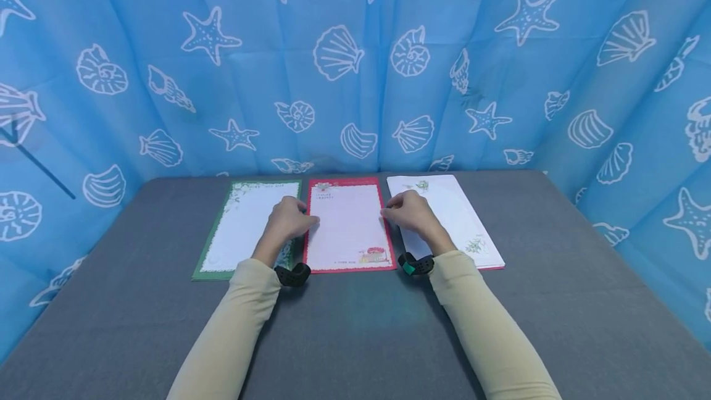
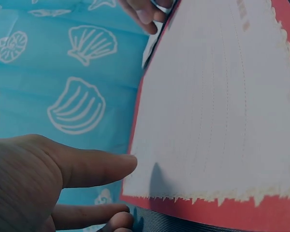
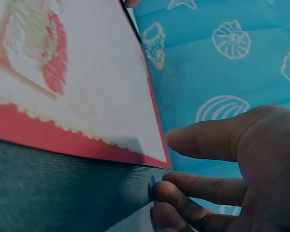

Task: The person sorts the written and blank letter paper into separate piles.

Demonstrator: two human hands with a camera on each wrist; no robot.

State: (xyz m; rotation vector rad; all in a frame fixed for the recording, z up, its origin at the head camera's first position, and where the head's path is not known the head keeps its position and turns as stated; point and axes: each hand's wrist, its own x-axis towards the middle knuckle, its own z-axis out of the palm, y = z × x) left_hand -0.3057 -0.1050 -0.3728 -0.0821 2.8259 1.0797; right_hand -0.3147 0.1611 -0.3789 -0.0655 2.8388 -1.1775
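Note:
In the head view a red-bordered letter sheet point(image 1: 347, 221) lies flat between my two hands. My left hand point(image 1: 289, 218) is at its left edge, partly over a green-bordered sheet point(image 1: 244, 227). In the left wrist view the thumb point(image 2: 111, 166) reaches over the red border, apart from the loosely bent fingers below. My right hand point(image 1: 413, 212) is at the sheet's right edge, over a stack of white sheets point(image 1: 450, 215). The right wrist view shows its thumb point(image 3: 193, 140) by the red corner, with bent fingers point(image 3: 174, 193) lower down. Neither hand visibly pinches the paper.
The sheets lie side by side at the back of a grey-covered table point(image 1: 355, 338). A blue curtain point(image 1: 222, 91) printed with shells and starfish hangs behind and along the sides. A black band point(image 1: 292, 275) is on the left wrist, another point(image 1: 416, 264) on the right.

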